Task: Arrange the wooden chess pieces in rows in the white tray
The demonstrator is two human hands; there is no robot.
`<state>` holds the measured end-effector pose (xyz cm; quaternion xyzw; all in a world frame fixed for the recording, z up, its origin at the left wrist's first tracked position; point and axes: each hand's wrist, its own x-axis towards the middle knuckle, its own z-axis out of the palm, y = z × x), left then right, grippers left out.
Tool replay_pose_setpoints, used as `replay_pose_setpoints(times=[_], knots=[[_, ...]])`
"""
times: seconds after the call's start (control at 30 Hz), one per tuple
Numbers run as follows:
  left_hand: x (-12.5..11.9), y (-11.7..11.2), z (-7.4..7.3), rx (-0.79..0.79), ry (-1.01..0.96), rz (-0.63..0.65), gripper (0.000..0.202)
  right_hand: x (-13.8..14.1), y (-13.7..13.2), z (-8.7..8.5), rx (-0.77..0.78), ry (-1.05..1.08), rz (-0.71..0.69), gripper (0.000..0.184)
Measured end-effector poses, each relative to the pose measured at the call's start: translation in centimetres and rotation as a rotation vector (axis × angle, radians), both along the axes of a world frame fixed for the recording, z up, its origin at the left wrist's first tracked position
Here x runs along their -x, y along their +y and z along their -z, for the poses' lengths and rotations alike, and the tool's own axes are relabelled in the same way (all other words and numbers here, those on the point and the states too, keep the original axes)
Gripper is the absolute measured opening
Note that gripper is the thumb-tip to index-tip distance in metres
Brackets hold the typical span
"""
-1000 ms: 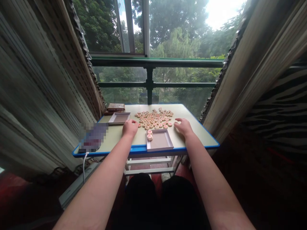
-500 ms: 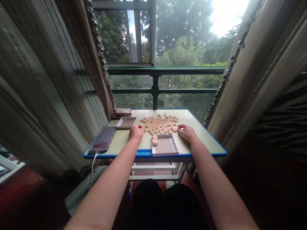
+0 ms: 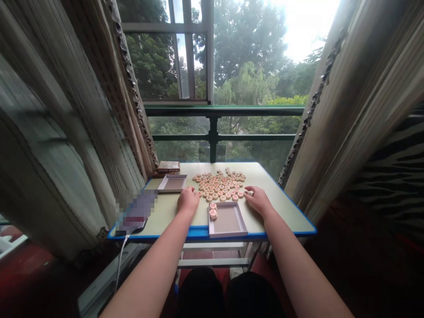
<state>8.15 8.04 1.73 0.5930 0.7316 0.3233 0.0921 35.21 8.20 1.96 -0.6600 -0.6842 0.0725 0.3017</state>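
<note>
Many round wooden xiangqi pieces [image 3: 221, 185] lie loosely spread over the middle of the table, with red or dark characters on them. At the left edge of the spread is my left hand [image 3: 188, 201], its fingers curled in and mostly hidden; a piece lies right beside them. My right hand [image 3: 260, 201] rests at the right edge, fingers stretched towards the pieces and apart, the tips by the outermost piece. Between my forearms, a shallow cardboard box tray [image 3: 228, 233] sits at the table's front edge. Stacked xiangqi pieces [image 3: 213, 213] stand in its left far corner.
A second shallow box tray [image 3: 172, 183] lies at the back left, before a small stack of brown boxes [image 3: 168, 166]. A phone [image 3: 135, 216] with a white cable [image 3: 121, 260] lies at the table's left edge. Curtains hang on both sides; a green railing [image 3: 225, 111] stands behind.
My view has tipped up slightly, so the table appears lower. Both hands stay at about the same places beside the pieces.
</note>
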Motion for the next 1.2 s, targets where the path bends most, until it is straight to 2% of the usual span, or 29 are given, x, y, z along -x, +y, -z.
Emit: replay_pose_setpoints(times=[0.1, 0.13, 0.2, 0.27, 0.37, 0.47, 0.53, 0.63, 0.77, 0.9, 1.0, 1.13, 1.2], knots=[[-0.5, 1.7, -1.6, -0.006, 0.061, -0.032, 0.036, -0.2, 0.4, 0.2, 0.0, 0.012, -0.005, 0.03], [-0.6, 2.5, -2.2, -0.023, 0.08, 0.005, 0.04, -0.2, 0.4, 0.2, 0.001, 0.018, -0.007, 0.03], [-0.7, 4.5, -3.5, -0.039, 0.113, 0.143, 0.038, -0.2, 0.5, 0.2, 0.012, 0.017, -0.016, 0.028], [-0.8, 6.3, -4.1, -0.053, 0.116, 0.313, 0.03, -0.1, 0.5, 0.1, 0.027, 0.006, -0.03, 0.026], [-1.0, 7.8, -3.3, -0.159, 0.075, 0.434, 0.026, -0.1, 0.5, 0.1, 0.037, 0.008, -0.036, 0.023], [-1.1, 7.9, -1.4, -0.179, 0.116, 0.449, 0.025, 0.0, 0.5, 0.1, 0.035, 0.01, -0.026, 0.022], [-1.2, 7.6, -0.7, -0.188, 0.14, 0.415, 0.026, 0.0, 0.5, 0.2, 0.029, 0.018, 0.0, 0.022], [-1.6, 7.1, -0.9, -0.201, 0.207, 0.405, 0.027, 0.1, 0.6, 0.2, 0.016, 0.046, 0.052, 0.022], [-2.4, 6.3, -1.6, -0.148, 0.315, 0.553, 0.029, 0.3, 0.5, 0.2, 0.023, 0.049, 0.042, 0.024], [-2.8, 5.9, -1.6, -0.089, 0.32, 0.611, 0.022, 0.0, 0.6, 0.0, 0.065, 0.078, 0.016, 0.027], [-2.6, 6.2, -1.3, -0.082, 0.265, 0.643, 0.021, -0.5, 1.2, -1.3, 0.188, 0.083, -0.019, 0.034], [-2.3, 6.8, -0.9, -0.101, 0.2, 0.689, 0.021, -0.6, 3.0, -4.4, 0.5, -0.069, -0.188, 0.048], [-2.3, 6.9, -0.8, -0.11, 0.185, 0.707, 0.022, -0.2, 4.2, -5.6, 0.535, -0.216, -0.219, 0.037]])
